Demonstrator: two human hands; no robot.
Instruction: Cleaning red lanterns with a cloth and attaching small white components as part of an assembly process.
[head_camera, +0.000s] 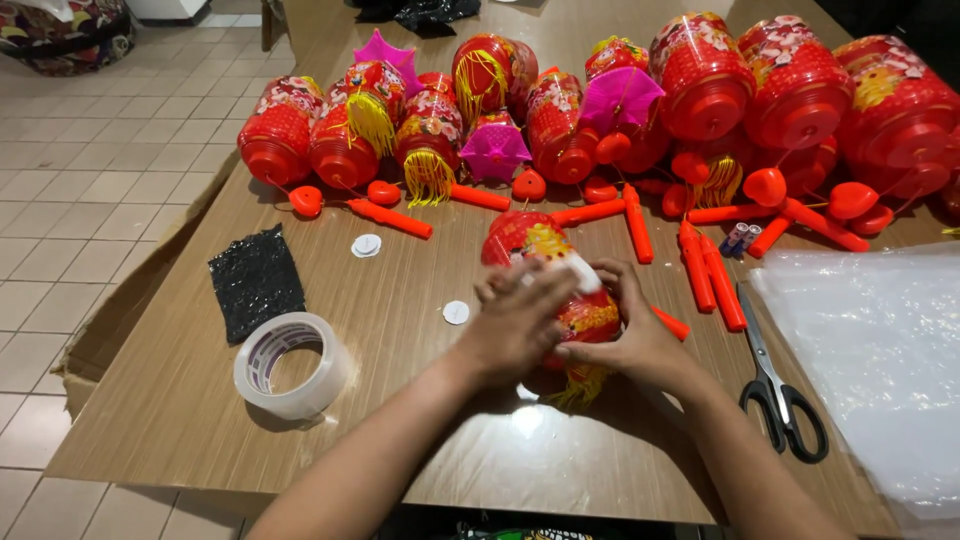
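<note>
- Near the middle of the wooden worktop (400, 330), a red lantern (560, 270) lying on its side, yellow tassel pointing toward the near edge.
- Left hand (515, 320) laid flat over the lantern's left flank, fingers spread and pressed on it, grip closed around the lantern.
- Right hand (630, 335) cupping the lantern's right side, thumb and fingers clamped on it, fingertips by a white patch at the top.
- Just left of the hands, a small white disc (456, 312); a second white disc (367, 245) farther back.
- Left of that, a roll of clear tape (290, 365) lying flat, with a black glittery sheet (255, 280) just behind it.
- Right of the hands, black-handled scissors (778, 385), closed, beside a clear plastic sheet (880, 360).
- Across the far side, a row of finished red lanterns (700, 80), pink star shapes, and loose red sticks (700, 265) scattered in front.
</note>
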